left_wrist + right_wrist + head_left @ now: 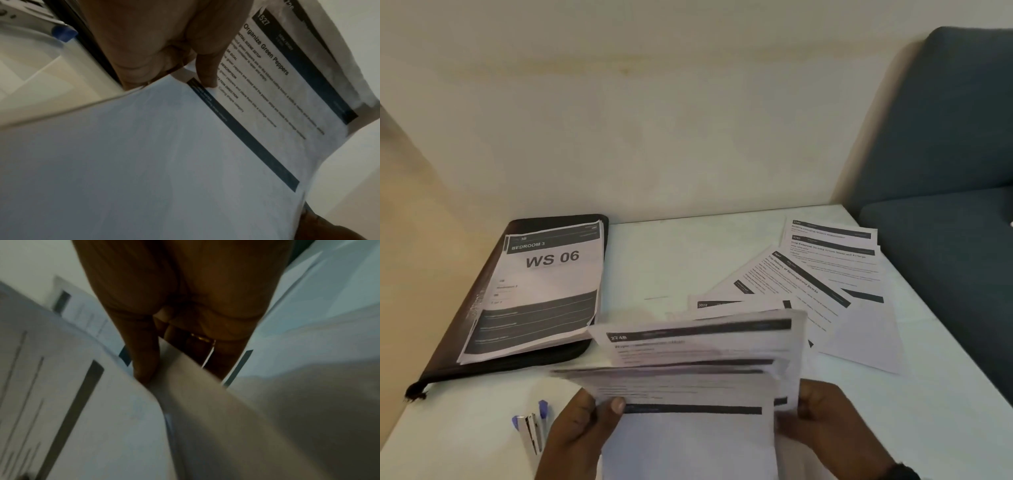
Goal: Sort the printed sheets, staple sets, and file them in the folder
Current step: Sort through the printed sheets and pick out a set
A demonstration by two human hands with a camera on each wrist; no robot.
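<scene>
Still sorting, by the look of it: some sheets (822,270) fanned out on the worktop (654,260), one pile on the folder (493,301), stapler (532,433) lying unused. Left hand (575,431) and right hand (832,421) both gripping the stack (688,383), fingers (205,71) clamped on its edges, just above the worktop's near edge.

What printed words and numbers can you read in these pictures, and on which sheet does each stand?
"BEDROOM 3" and "WS 06": cover sheet on the black folder.
"2748": top of the held stack.
"527" and "Organize Green Peppers": front held sheet.
"Tray Delivery of Beverages and Snacks": fanned sheet, partly blurred.
Body text elsewhere: too blurred.
</scene>
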